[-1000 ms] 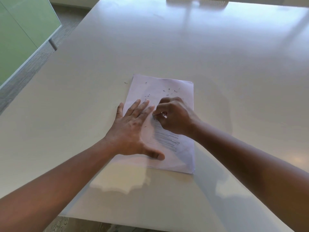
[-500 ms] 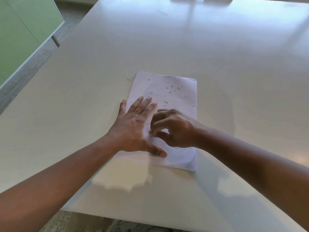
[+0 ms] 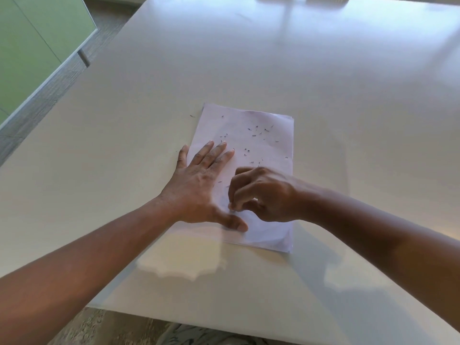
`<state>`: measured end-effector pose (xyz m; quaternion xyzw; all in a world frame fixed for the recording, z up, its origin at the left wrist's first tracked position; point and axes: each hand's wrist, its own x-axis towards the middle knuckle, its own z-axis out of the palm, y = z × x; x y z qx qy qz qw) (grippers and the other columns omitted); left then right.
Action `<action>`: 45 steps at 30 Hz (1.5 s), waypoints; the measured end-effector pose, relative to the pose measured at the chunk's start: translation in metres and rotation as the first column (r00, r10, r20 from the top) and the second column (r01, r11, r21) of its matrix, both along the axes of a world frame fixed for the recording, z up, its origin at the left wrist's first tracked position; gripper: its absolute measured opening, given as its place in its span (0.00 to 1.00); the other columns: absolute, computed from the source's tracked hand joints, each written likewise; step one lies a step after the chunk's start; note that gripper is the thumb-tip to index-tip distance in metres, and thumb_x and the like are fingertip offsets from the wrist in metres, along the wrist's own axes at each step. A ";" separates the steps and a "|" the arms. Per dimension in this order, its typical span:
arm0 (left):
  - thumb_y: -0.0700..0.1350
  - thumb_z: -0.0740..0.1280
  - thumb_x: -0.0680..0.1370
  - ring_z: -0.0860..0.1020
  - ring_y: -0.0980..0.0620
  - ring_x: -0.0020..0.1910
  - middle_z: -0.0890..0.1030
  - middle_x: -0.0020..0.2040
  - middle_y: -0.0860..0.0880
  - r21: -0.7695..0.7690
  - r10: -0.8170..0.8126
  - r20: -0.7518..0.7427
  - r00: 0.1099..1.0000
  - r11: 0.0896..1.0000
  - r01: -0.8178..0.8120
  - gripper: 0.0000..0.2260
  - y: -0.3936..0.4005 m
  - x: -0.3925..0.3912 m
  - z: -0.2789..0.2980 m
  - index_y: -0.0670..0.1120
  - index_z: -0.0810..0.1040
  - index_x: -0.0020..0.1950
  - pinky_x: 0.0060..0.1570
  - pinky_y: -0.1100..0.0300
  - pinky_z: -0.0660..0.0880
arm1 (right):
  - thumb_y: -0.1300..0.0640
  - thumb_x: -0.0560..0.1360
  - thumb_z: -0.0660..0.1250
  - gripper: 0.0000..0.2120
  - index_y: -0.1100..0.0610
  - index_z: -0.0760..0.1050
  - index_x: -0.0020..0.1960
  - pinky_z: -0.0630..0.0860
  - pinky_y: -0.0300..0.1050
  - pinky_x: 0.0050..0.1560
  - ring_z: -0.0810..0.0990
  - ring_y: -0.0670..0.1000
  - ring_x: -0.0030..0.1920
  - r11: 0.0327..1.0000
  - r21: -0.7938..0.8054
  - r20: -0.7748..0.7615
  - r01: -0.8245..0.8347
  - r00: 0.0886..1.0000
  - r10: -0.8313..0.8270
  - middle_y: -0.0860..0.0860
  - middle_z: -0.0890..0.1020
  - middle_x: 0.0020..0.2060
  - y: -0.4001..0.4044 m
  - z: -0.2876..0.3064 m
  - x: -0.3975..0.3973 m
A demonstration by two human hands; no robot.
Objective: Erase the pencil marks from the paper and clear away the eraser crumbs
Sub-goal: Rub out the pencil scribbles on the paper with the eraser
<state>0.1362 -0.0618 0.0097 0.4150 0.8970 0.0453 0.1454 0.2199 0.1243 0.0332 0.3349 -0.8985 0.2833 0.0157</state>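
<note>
Paper [image 3: 263, 145] flat on pale tabletop [image 3: 323, 83], long side running away from the near edge. Dark eraser crumbs [image 3: 258, 131] scattered over the far half of the paper, thickest near its middle and far right part; one stray crumb [image 3: 192, 116] off the paper, just beside its far left corner, on the bare tabletop. A few more crumbs close to the fingertips of both hands.

Left hand [image 3: 199, 185] laid flat on the paper's left side, fingers straight and spread, little finger over the paper's left edge and touching the tabletop, thumb stretched toward the paper's near edge. Pressed down, holding nothing.

Right hand [image 3: 263, 195] over the near half of the paper, right of the left hand, fingers curled and bunched with tips pinched together at the sheet. Something small and pale glimpsed between those fingertips, just above the left thumb, most likely the eraser [image 3: 232, 207], though too blurred and hidden to say for certain. Faint grey smudging on the paper beside that spot; pencil marks themselves not clearly made out.

Green panel [image 3: 32, 46] and grey floor [image 3: 62, 78] far left of the paper, past the tabletop's edge. Patterned carpet [image 3: 112, 329] below the near edge.
</note>
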 end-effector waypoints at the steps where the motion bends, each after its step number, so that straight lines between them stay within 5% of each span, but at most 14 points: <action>1: 0.90 0.51 0.49 0.28 0.59 0.79 0.35 0.83 0.57 0.003 0.000 0.001 1.000 1.000 0.000 0.71 0.000 0.000 0.000 0.54 0.38 0.84 0.77 0.38 0.32 | 0.70 0.71 0.71 0.07 0.60 0.83 0.39 0.73 0.43 0.40 0.76 0.55 0.38 1.000 0.011 0.006 -0.008 1.000 0.008 0.51 0.83 0.38 0.002 0.001 0.000; 7: 0.90 0.51 0.48 0.29 0.57 0.79 0.34 0.83 0.57 -0.016 -0.002 -0.019 1.000 1.000 0.002 0.71 0.002 0.001 0.000 0.54 0.36 0.83 0.77 0.37 0.34 | 0.72 0.69 0.71 0.08 0.61 0.83 0.37 0.76 0.48 0.39 0.76 0.56 0.41 0.993 -0.058 -0.114 0.105 0.987 -0.111 0.53 0.81 0.36 -0.018 -0.010 -0.009; 13: 0.90 0.53 0.50 0.28 0.59 0.79 0.35 0.83 0.57 0.004 0.002 -0.001 1.000 1.000 -0.002 0.71 -0.001 -0.001 -0.001 0.54 0.37 0.84 0.77 0.38 0.32 | 0.69 0.71 0.73 0.05 0.60 0.83 0.40 0.75 0.47 0.40 0.77 0.56 0.38 0.999 -0.040 0.006 0.015 1.000 -0.015 0.52 0.83 0.37 -0.002 -0.004 -0.001; 20: 0.90 0.50 0.48 0.29 0.57 0.79 0.35 0.83 0.57 -0.006 -0.004 -0.023 1.000 1.000 0.004 0.71 0.002 0.000 -0.002 0.55 0.36 0.83 0.77 0.37 0.33 | 0.72 0.68 0.72 0.08 0.61 0.83 0.37 0.76 0.49 0.39 0.77 0.56 0.40 0.992 -0.067 -0.110 0.104 0.988 -0.111 0.53 0.81 0.36 -0.019 -0.013 -0.008; 24: 0.89 0.54 0.50 0.28 0.58 0.79 0.35 0.83 0.57 0.003 -0.005 -0.004 1.000 1.000 0.005 0.70 0.000 -0.001 -0.002 0.55 0.37 0.83 0.77 0.37 0.32 | 0.70 0.70 0.73 0.06 0.60 0.83 0.39 0.76 0.49 0.38 0.77 0.55 0.39 0.997 -0.061 -0.019 0.054 0.998 -0.055 0.53 0.82 0.37 -0.006 -0.009 -0.004; 28: 0.90 0.50 0.49 0.28 0.58 0.79 0.34 0.83 0.57 0.000 -0.007 -0.010 1.000 1.000 0.007 0.70 -0.001 -0.001 -0.002 0.55 0.37 0.84 0.77 0.37 0.33 | 0.68 0.70 0.74 0.06 0.58 0.84 0.41 0.75 0.43 0.40 0.78 0.53 0.38 0.999 -0.015 0.030 0.046 0.999 -0.045 0.51 0.83 0.38 0.004 -0.003 -0.007; 34: 0.90 0.48 0.49 0.29 0.56 0.79 0.34 0.83 0.56 -0.020 -0.025 -0.035 0.999 1.000 0.024 0.70 0.000 -0.003 -0.004 0.55 0.36 0.83 0.77 0.36 0.34 | 0.70 0.68 0.72 0.07 0.60 0.84 0.39 0.66 0.29 0.45 0.77 0.53 0.34 0.977 -0.058 -0.093 0.203 0.974 -0.208 0.51 0.82 0.36 0.000 -0.003 -0.020; 39: 0.90 0.49 0.50 0.29 0.58 0.79 0.34 0.83 0.57 0.003 -0.011 -0.008 1.000 1.000 0.011 0.69 -0.001 -0.002 -0.003 0.58 0.37 0.83 0.77 0.37 0.32 | 0.68 0.68 0.72 0.06 0.58 0.83 0.39 0.75 0.44 0.37 0.77 0.52 0.36 0.997 -0.012 0.009 0.082 0.997 -0.082 0.51 0.81 0.36 0.005 -0.002 -0.004; 45: 0.90 0.48 0.49 0.29 0.56 0.80 0.34 0.83 0.56 -0.009 -0.025 -0.019 1.000 1.000 0.025 0.69 -0.001 -0.002 -0.002 0.56 0.36 0.83 0.76 0.35 0.34 | 0.68 0.68 0.73 0.05 0.59 0.83 0.39 0.72 0.39 0.37 0.75 0.48 0.34 0.988 -0.040 -0.038 0.146 0.988 -0.147 0.51 0.81 0.34 -0.004 0.000 -0.016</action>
